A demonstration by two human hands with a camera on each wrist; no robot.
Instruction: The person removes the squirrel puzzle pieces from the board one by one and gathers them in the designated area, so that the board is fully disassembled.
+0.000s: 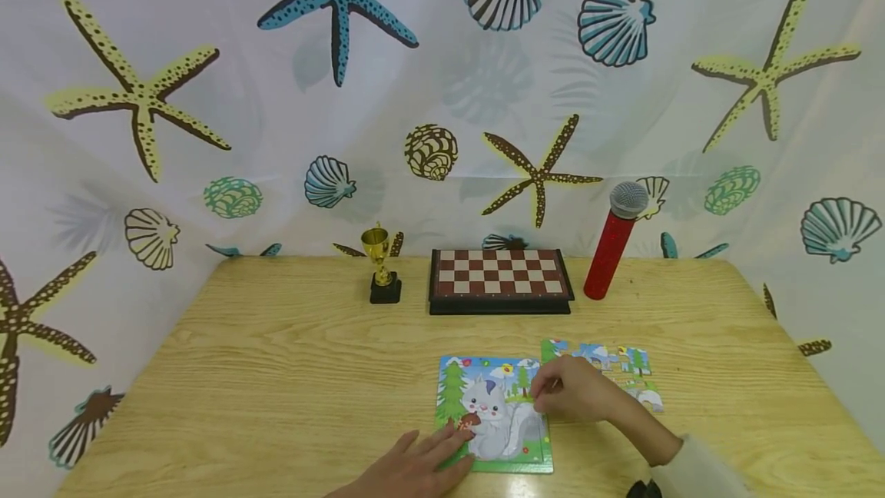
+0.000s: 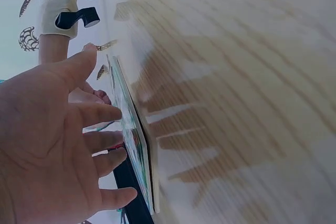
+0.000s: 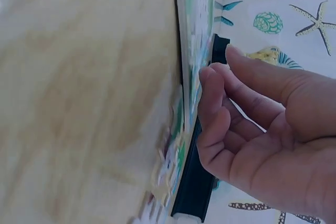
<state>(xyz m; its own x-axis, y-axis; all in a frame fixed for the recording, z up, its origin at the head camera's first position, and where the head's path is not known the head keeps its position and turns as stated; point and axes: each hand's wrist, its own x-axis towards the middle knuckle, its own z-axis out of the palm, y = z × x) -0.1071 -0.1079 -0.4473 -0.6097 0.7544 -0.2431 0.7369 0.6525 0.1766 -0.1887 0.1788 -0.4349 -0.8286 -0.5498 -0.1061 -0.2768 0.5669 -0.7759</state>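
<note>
A squirrel jigsaw puzzle (image 1: pixel 494 421) in a flat tray lies on the table, a white squirrel holding an acorn on it. My left hand (image 1: pixel 422 467) has its straight fingers over the tray's lower left part; in the left wrist view, fingertips (image 2: pixel 113 113) are right at its edge. My right hand (image 1: pixel 577 390) is over the right side of the puzzle, near the tail. Its fingers are loosely bent, and the thumb and index tips stand slightly apart in the right wrist view, with nothing visible between them (image 3: pixel 218 61).
Partly behind my right hand lies a second, loosely arranged jigsaw (image 1: pixel 646 390). Farther back stand a gold trophy cup (image 1: pixel 380 263), a chessboard box (image 1: pixel 499 283) and a red microphone (image 1: pixel 611 248). Behind the wooden table (image 1: pixel 276 375) hangs a patterned cloth (image 1: pixel 429 83).
</note>
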